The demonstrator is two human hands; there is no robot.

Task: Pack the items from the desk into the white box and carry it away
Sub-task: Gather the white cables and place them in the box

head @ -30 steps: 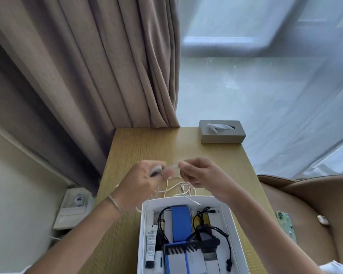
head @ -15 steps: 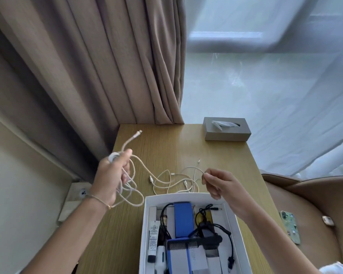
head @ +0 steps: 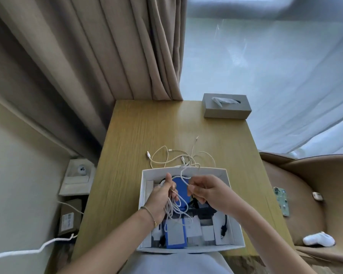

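White cable (head: 177, 208) bunched in left hand (head: 162, 196), fingers clamped; right hand (head: 208, 191) fingers pinch strand above white box (head: 233, 202).

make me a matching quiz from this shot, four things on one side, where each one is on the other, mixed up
Things:
1. tissue box
2. loose white cables
3. blue case
4. phone

Places:
A. inside the white box
B. on the chair seat, right of the desk
C. far right corner of the desk
D. on the desk just beyond the white box

Pairs: 1-C, 2-D, 3-A, 4-B
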